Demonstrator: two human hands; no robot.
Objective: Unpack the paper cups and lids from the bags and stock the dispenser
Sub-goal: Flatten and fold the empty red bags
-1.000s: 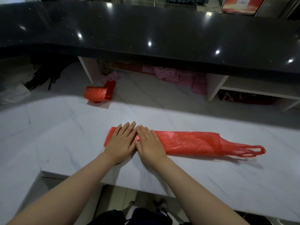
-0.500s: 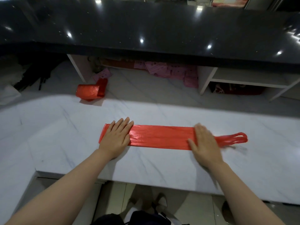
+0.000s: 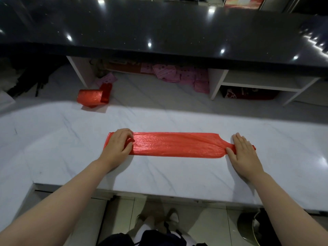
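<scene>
Since half a second ago the right hand (image 3: 244, 155) has slid farther along the red bag (image 3: 175, 144), off its flat body and onto the bunched handle end, while the left hand (image 3: 119, 145) stays at the opposite end with its fingers (image 3: 128, 136) now curled where they lay straight. The bag lies flattened into a long strip on the white marble worktop (image 3: 159, 174), stretched between the two hands. Left fingers bend down onto the plastic and seem to gather or pinch its edge, though the view does not show clearly whether a fold is caught under them. Right fingers (image 3: 238, 139) lie straight and together, palm down, pressing the twisted handles flat; a bit of red shows past the far side of that hand. Beyond the left fingers, well apart from the strip, a second red bag (image 3: 93, 97) sits rolled up near the back of the worktop. Farther off, above both hands, runs a dark counter (image 3: 159, 29) with light spots on it, and under it a recess holds scattered pink papers (image 3: 177, 75). Below the worktop edge, between the forearms, the person's shoes (image 3: 159, 217) stand on a tiled floor.
</scene>
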